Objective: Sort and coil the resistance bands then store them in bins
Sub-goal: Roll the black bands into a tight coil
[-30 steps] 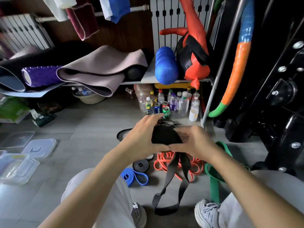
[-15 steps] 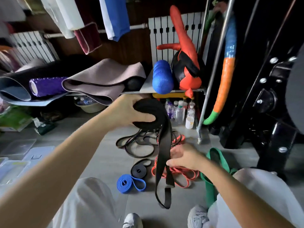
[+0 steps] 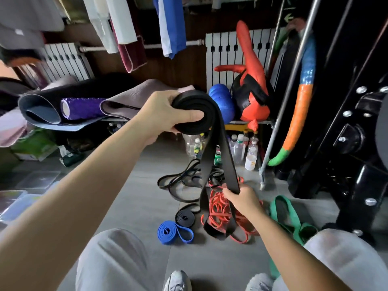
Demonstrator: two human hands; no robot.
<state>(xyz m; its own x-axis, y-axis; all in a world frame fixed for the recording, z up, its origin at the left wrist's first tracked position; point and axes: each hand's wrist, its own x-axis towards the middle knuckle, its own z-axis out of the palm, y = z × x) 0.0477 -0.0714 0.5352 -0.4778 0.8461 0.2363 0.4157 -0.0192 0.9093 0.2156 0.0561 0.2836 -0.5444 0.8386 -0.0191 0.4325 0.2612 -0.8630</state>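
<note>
My left hand (image 3: 165, 114) grips the coiled part of a wide black resistance band (image 3: 195, 114), held up at chest height with the thumb across the coil's face. Its loose tail hangs down to the floor, and my right hand (image 3: 241, 198) pinches that tail lower down. On the floor lie a coiled blue band (image 3: 174, 232), a small coiled black band (image 3: 184, 217), a tangle of orange-red bands (image 3: 220, 208), thin black bands (image 3: 178, 181) and a green band (image 3: 283, 215).
Clear plastic bins and lids (image 3: 19, 198) sit on the floor at far left. A low shelf holds rolled mats (image 3: 69, 101), a purple roller (image 3: 81, 108) and a blue roller (image 3: 222, 101). Bottles (image 3: 241, 148) stand beneath it. A black rack (image 3: 346, 133) fills the right.
My left hand has raised the black coil from waist height up toward the shelf. My right hand has dropped away from the coil and now holds the tail lower down.
</note>
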